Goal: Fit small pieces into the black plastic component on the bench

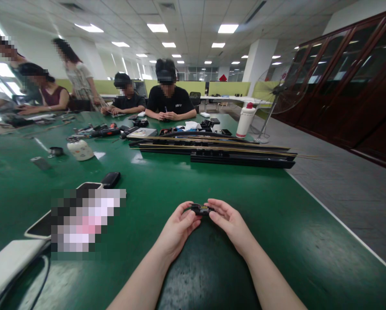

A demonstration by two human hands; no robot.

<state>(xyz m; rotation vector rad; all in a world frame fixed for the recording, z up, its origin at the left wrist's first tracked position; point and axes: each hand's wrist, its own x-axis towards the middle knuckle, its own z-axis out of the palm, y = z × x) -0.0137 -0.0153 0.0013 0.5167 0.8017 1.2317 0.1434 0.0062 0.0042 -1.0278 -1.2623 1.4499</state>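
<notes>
A small black device [201,209] with a yellowish strip on its upper side is held between my two hands, just above the green table [231,183]. My left hand [180,224] pinches its left end between thumb and fingers. At the right end, the thumb and fingertips of my right hand [227,218] close on it. Its exact kind is too small to make out, and the fingers cover both of its ends.
Long black rails [241,161] with thin yellow rods lie across the table ahead. A white bottle [245,121] stands behind them at the right. On the left are a phone [39,224], a white box [13,269] with a cable, and a patterned jar [80,149]. Several people sit or stand opposite.
</notes>
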